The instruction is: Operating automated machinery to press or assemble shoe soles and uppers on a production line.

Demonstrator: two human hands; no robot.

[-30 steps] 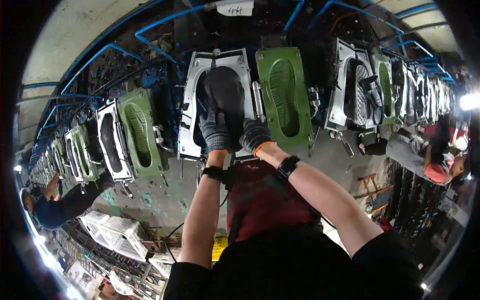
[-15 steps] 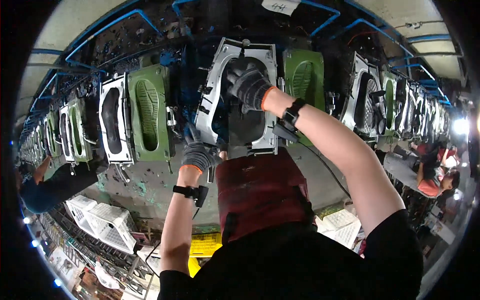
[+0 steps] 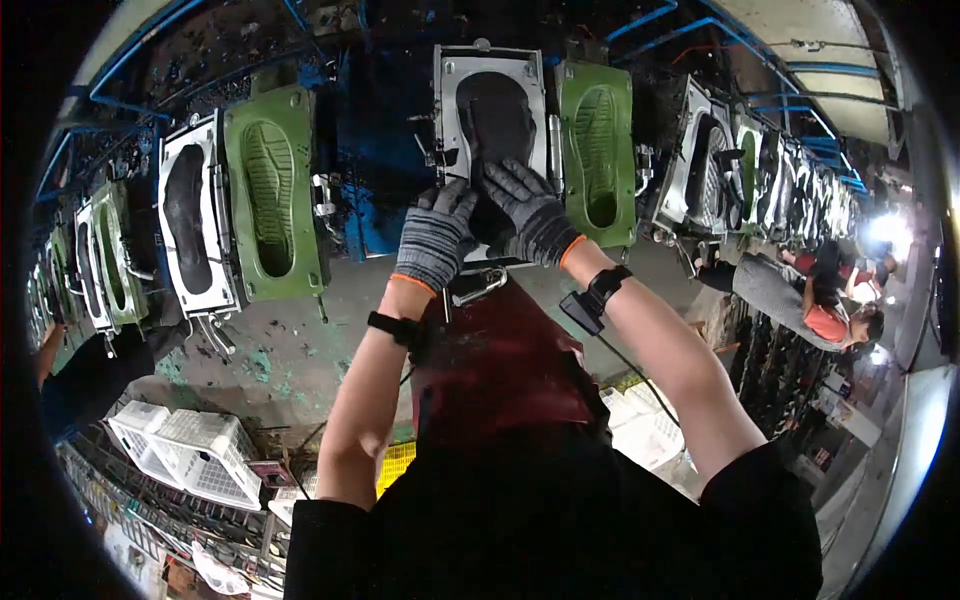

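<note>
A silver metal mould [image 3: 450, 100] lies face up in front of me, with a black sole-shaped piece [image 3: 497, 110] in its hollow. My right hand [image 3: 535, 217], in a grey knit glove with an orange cuff, rests on the near part of the black piece, fingers stretched out. My left hand [image 3: 436, 237], gloved alike, lies over the near left side of the mould with its fingers pointing away from me. The hands cover the near end of the black piece. Just right of this mould stands its green half [image 3: 598, 150], with a ribbed, sole-shaped hollow.
To the left are another green mould half [image 3: 270, 190] and a silver mould [image 3: 190, 215] with a black insert. More moulds [image 3: 705, 160] run off to the right. White crates [image 3: 205, 455] stand at the lower left. People [image 3: 800, 295] are at the far right.
The silver frame was tilted leftward and now lies straight on the mould. My right hand has come down toward the near end, and my left has moved up and right beside it.
</note>
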